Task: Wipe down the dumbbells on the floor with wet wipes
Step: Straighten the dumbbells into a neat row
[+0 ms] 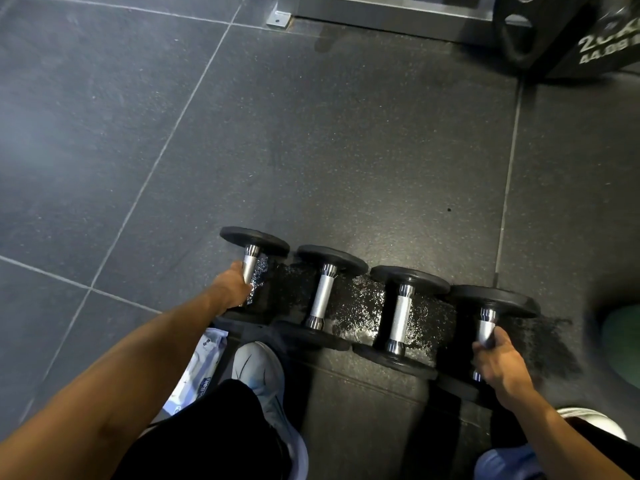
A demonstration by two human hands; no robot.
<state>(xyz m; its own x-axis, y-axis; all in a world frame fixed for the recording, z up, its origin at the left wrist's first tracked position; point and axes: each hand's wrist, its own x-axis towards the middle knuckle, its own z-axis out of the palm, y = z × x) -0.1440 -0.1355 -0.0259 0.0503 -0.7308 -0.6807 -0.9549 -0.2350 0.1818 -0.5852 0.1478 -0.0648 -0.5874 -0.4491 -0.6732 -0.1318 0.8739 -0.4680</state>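
Observation:
Several black dumbbells with chrome handles lie side by side in a row on the dark floor. My left hand [231, 287] grips the handle of the leftmost dumbbell [254, 241]. My right hand [500, 363] grips the handle of the rightmost dumbbell [493, 301]. Between them lie two more dumbbells [322, 294] [401, 315], untouched. The floor between the handles glistens wet [360, 306]. A white and blue wet wipes pack [197, 372] lies on the floor under my left forearm, partly hidden.
My pale shoes [263, 375] [595, 422] stand just in front of the row. A black weight plate [568, 32] leans at the top right beside a metal frame base [381, 10]. A green blurred object [623, 336] sits at the right edge.

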